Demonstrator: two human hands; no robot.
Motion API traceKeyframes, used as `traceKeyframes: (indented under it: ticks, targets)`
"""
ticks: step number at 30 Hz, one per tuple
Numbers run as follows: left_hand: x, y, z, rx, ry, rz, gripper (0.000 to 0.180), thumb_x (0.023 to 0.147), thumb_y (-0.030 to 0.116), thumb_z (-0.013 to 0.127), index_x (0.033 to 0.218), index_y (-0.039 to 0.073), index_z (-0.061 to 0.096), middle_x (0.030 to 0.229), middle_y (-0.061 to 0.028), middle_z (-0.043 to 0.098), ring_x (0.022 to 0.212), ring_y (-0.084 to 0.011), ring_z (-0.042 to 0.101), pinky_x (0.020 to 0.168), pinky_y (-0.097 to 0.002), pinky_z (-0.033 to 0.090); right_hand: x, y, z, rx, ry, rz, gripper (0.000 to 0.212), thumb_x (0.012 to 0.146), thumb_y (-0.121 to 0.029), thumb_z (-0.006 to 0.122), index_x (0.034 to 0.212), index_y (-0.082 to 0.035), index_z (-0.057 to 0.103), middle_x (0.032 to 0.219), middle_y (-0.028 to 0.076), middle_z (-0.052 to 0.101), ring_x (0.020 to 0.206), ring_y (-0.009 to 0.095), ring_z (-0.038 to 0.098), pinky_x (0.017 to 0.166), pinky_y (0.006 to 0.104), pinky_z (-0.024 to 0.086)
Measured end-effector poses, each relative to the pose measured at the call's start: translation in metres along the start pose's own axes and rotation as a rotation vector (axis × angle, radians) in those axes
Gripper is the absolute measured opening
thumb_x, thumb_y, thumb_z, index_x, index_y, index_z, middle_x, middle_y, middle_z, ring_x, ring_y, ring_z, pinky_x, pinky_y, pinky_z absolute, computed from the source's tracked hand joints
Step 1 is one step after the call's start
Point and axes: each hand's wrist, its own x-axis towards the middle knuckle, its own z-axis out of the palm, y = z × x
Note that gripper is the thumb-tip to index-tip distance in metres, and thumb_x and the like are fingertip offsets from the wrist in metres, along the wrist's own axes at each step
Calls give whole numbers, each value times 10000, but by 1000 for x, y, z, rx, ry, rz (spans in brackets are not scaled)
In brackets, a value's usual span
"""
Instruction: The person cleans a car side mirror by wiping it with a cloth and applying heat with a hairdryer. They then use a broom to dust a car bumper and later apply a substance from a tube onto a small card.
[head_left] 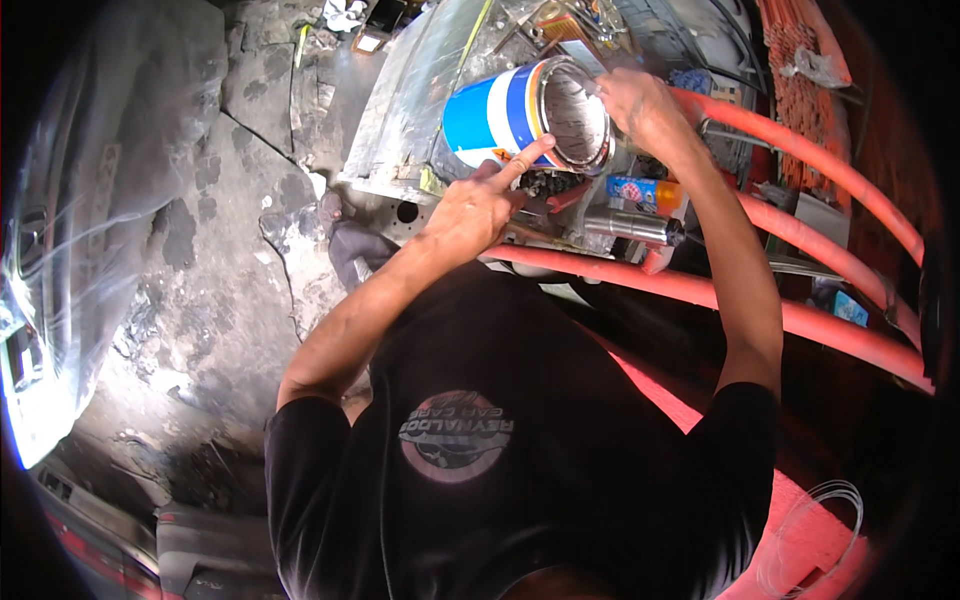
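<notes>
A blue and white metal can lies tilted, its open mouth turned to the right. Pale, whitish material coats the inside. My left hand grips the can from below at its near side, with the index finger stretched along the rim and the other fingers folded. At the far right of the mouth, my right hand is closed, fingertips at the rim. Whatever it pinches is too small and blurred to name.
Below the can's mouth lie a blue and orange container and a shiny metal cylinder. Red tubes curve along the right. A grey panel leans behind the can. Plastic-covered bodywork stands left on the stained floor.
</notes>
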Motion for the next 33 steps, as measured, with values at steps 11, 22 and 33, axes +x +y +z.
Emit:
traceKeyframes:
  ticks: [11,22,33]
  targets:
    - [-1,1,7,36,-6,-49,123,799,19,657,895,29,732,1709,14,134,1077,-331,634,841,-409,616,14,-25,-11,162,-83,128,73,805,-20,650,832,48,644,763,281,636,759,468,656,684,501,526]
    - [0,6,10,67,22,-73,242,716,7,704,942,87,739,1706,10,183,1024,-363,690,769,-405,625,13,-21,8,99,-162,347,207,815,-155,704,832,47,660,836,327,654,874,510,662,769,535,543]
    - [3,11,4,58,-18,-110,165,724,24,727,879,75,705,1678,-25,265,1024,-344,702,869,-426,603,-13,-7,-10,472,-115,648,362,822,-205,689,1053,74,688,717,206,673,646,320,689,607,416,554]
